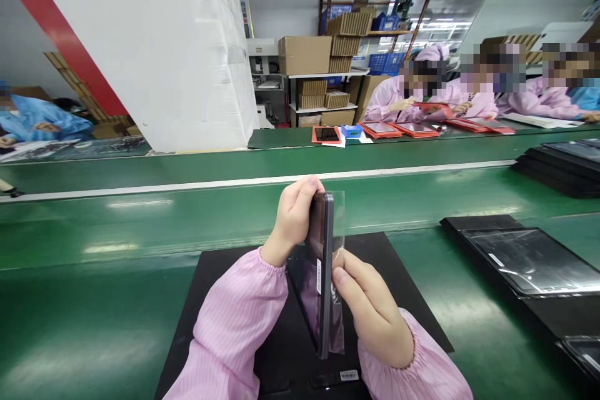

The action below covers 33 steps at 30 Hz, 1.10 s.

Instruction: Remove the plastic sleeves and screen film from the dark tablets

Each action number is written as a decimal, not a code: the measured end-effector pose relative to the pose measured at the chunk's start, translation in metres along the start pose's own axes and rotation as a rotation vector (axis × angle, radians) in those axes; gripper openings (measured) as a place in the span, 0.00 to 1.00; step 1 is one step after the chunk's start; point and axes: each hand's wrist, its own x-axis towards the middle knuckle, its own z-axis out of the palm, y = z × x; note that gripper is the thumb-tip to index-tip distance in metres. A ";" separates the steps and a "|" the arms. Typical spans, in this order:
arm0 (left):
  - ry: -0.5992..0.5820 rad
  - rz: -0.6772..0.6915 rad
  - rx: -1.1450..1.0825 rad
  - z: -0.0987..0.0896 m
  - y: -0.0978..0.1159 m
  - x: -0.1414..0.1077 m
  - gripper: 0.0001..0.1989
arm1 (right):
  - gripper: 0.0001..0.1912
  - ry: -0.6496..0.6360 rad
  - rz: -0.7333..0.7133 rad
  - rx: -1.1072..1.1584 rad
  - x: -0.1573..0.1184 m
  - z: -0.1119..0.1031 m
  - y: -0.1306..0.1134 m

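Gripping one upright tablet (329,275) in left fingers (305,190), pinching one clear film (339,219) in right fingers (344,278). Can't see inside one big carton (304,55) way beyond.

My left hand (294,211) has room leftward over the green surface (89,319); beyond my right hand (375,309), a flat screen (539,260) obstructs.
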 end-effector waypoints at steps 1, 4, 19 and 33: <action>0.000 0.001 0.002 0.000 0.000 0.000 0.27 | 0.17 -0.001 0.001 0.002 0.000 0.000 0.000; -0.001 0.006 0.005 0.000 0.000 0.000 0.27 | 0.16 -0.005 -0.002 0.009 0.000 -0.001 0.000; -0.022 0.029 0.005 0.004 -0.001 -0.004 0.25 | 0.15 -0.012 -0.073 -0.048 -0.003 -0.004 -0.002; -0.045 -0.012 0.142 0.014 -0.020 -0.005 0.16 | 0.11 0.310 0.014 -0.447 -0.006 0.001 -0.004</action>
